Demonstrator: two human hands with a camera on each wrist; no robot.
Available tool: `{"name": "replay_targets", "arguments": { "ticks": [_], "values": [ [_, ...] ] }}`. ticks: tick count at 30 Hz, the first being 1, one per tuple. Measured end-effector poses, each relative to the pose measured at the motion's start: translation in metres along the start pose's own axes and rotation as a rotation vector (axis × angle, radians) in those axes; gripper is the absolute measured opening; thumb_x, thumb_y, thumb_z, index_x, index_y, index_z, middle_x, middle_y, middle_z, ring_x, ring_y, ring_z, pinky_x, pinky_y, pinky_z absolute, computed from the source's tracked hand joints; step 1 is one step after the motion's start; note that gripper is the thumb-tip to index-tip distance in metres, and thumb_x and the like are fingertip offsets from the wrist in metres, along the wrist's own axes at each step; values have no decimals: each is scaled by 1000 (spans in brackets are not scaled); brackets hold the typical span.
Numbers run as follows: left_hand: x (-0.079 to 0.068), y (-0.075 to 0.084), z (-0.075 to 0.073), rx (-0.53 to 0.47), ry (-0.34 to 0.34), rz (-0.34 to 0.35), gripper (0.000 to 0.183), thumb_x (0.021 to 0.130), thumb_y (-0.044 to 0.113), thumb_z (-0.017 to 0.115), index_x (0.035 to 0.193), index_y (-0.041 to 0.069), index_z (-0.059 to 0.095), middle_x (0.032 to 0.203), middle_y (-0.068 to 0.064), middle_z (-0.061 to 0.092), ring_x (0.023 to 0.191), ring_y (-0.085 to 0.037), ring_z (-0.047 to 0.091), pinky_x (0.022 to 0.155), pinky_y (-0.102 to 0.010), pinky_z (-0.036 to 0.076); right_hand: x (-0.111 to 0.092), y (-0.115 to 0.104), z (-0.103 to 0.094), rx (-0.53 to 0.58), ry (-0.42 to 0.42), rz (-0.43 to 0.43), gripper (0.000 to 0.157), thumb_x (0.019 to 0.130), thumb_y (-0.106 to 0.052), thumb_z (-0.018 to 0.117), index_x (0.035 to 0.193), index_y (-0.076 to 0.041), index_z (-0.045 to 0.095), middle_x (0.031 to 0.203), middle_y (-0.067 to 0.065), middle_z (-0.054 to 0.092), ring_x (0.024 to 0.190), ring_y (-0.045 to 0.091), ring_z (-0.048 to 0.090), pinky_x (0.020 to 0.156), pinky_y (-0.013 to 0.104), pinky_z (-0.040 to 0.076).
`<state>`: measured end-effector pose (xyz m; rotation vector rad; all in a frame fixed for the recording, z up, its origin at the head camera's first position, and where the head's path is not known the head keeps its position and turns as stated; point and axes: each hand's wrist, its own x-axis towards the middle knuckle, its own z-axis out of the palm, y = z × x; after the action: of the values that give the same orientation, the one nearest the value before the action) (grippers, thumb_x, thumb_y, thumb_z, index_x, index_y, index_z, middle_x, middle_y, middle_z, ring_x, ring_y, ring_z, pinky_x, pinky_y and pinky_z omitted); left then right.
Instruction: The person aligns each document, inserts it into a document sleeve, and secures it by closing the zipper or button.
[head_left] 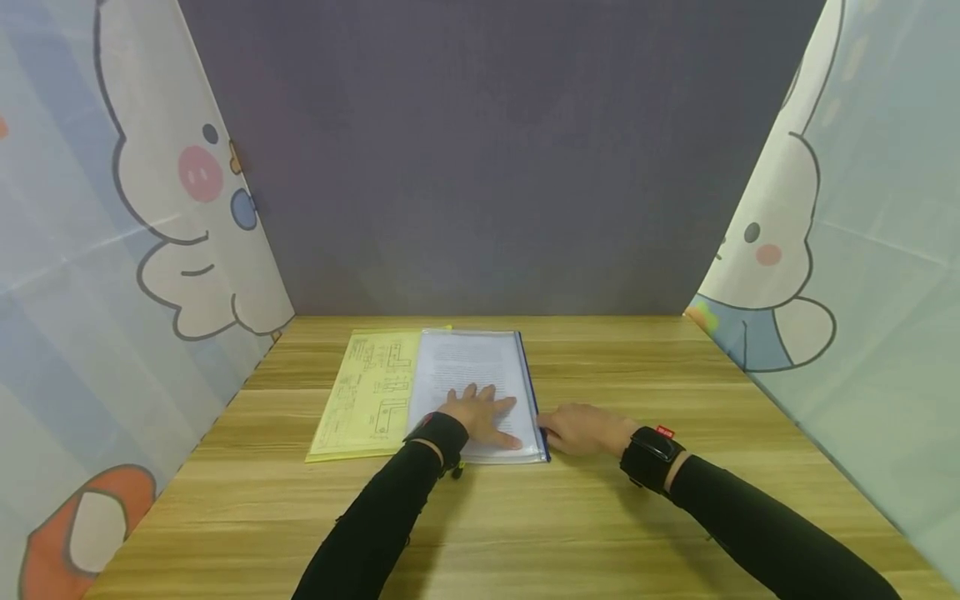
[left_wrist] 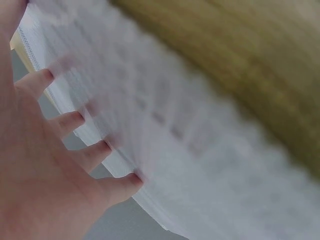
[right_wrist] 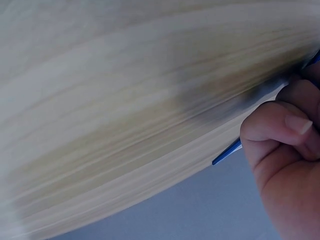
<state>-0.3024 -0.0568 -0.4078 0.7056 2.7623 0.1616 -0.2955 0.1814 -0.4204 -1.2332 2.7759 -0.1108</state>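
Observation:
A clear zip document pouch (head_left: 468, 358) with a blue edge and printed white sheets inside lies on the wooden table. My left hand (head_left: 480, 417) rests on its near half, fingers spread; in the left wrist view the fingertips (left_wrist: 131, 184) touch the pouch's mesh-like surface (left_wrist: 200, 175). At the right side my right hand (head_left: 581, 427) pinches the blue zip edge (head_left: 531, 375) near the front corner. In the right wrist view its fingers (right_wrist: 272, 122) are curled in, with the blue edge (right_wrist: 227, 151) showing beside them. Whatever lies between the fingertips is hidden.
A yellow pouch (head_left: 341, 408) with technical drawings lies partly under the clear one, to its left. A dark grey panel (head_left: 487, 167) stands behind the table (head_left: 637, 358). Cartoon-printed sheets (head_left: 60, 333) hang at both sides.

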Motion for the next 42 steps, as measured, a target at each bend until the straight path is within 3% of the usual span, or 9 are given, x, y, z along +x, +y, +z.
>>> {"name": "replay_targets", "arguments": {
  "ticks": [11, 19, 25, 33, 42],
  "values": [
    [-2, 2, -2, 0, -9, -14, 89, 88, 75, 58, 162, 36, 28, 169, -8, 18, 154, -39, 13, 120, -64, 12, -8, -9, -2, 19, -12, -17, 11, 104, -17, 56, 110, -14, 65, 76, -13, 55, 66, 2, 51, 65, 22, 48],
    [-2, 2, -1, -1, -11, -16, 89, 88, 75, 58, 162, 36, 28, 169, -7, 18, 154, -39, 12, 120, -64, 12, -10, -8, 2, 25, 3, -21, 9, 103, -16, 57, 107, -14, 65, 70, -14, 50, 60, 1, 48, 60, 20, 45],
    [1, 1, 0, 0, -9, -18, 89, 88, 75, 58, 162, 36, 28, 169, -7, 18, 154, -39, 11, 120, -63, 11, -12, -9, 3, 21, 11, -40, 7, 103, -15, 58, 97, -16, 60, 72, -13, 49, 64, 2, 48, 61, 22, 45],
    [3, 1, -2, -5, 1, -22, 89, 88, 75, 58, 162, 35, 28, 169, -8, 18, 154, -40, 12, 120, -65, 12, -17, -12, 2, 32, -15, -29, 9, 102, -13, 57, 106, -18, 63, 87, -12, 55, 77, 4, 53, 70, 25, 48],
    [4, 0, 1, 2, -6, -15, 90, 87, 76, 58, 162, 37, 27, 169, -7, 18, 154, -39, 12, 120, -65, 12, -21, -15, 4, 31, 1, -55, 8, 102, -13, 57, 103, -18, 62, 80, -13, 53, 71, 2, 51, 65, 22, 46]
  ]
}}
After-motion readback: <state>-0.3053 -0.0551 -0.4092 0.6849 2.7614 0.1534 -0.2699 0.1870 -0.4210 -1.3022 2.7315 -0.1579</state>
